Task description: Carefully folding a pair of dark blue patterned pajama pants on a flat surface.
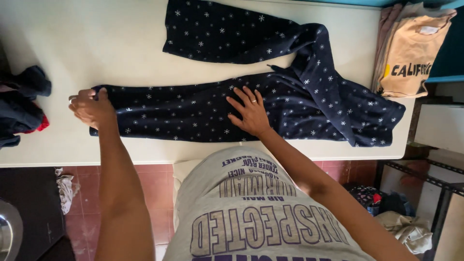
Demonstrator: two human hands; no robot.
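The navy snowflake-print pajama pants (203,113) lie across the white counter (96,43), one leg stretched leftward along the near edge. The left hand (92,108), arm extended, is curled closed, pinching that leg's cuff. The right hand (250,112) rests flat on the fabric mid-leg, fingers spread wide, gripping nothing.

The left hand (92,107) hides the cuff end of the dark blue snowflake pants (203,113) — its fingers (77,96) curl out of sight there. The top edge cuts off the far pant leg. The dark clothes pile (21,104) runs off the left edge.
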